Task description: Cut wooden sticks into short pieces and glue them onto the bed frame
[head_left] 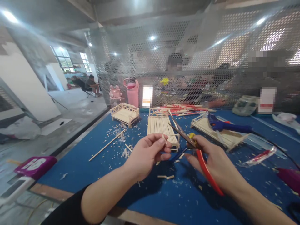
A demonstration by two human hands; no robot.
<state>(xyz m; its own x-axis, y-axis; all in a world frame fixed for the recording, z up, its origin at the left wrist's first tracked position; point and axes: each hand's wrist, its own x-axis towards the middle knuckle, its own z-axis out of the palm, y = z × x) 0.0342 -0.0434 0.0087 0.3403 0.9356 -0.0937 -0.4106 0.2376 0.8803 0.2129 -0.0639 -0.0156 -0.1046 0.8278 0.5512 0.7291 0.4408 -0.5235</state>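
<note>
My left hand (148,151) pinches a short piece of pale wooden stick (164,140) between thumb and fingertips. Red-handled scissors (202,164) are in my right hand (212,156), their blades parted and pointing up and to the left, beyond the piece. Behind my hands stands a miniature stick-built bed (160,125), partly covered by my left hand and the blades. Two cut bits of stick (166,177) lie on the blue tabletop (93,176) below my hands. A blue tool, mostly hidden, lies between the hands.
A small stick bench (125,115) stands back left, near a long loose stick (106,145). On the right, a blue glue gun (222,125) rests on another stick frame (231,137). Red and pale sticks (180,109) are piled before a perforated screen (145,59). A pink bottle (132,95) stands there.
</note>
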